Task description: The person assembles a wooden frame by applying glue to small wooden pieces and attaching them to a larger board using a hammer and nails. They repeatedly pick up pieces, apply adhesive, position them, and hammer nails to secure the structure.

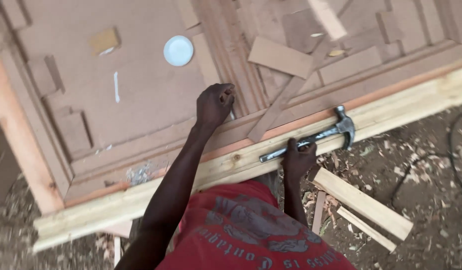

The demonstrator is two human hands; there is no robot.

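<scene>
1. Head view: the right hand [298, 160] is clenched around a hammer [311, 140], its long axis running from centre frame up-right along the pale plank [391, 112].
2. The left hand [214, 104], fingers curled, presses the brown panel [141, 90] up-left of it; whether it pinches anything I cannot tell.

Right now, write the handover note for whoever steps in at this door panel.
Left hand: closed, knuckles down on the moulded centre strip of the brown door panel, pinching something small that I cannot make out.
Right hand: grip shut on the handle of a claw hammer, head resting over the pale timber rail along the panel's near edge.
Things: loose thin offcut strip lies diagonally by the left hand; a white round lid sits on the panel; offcuts on the ground.
Done: rail lies against the panel edge.
Left: whether it is fastened cannot be told.
</scene>
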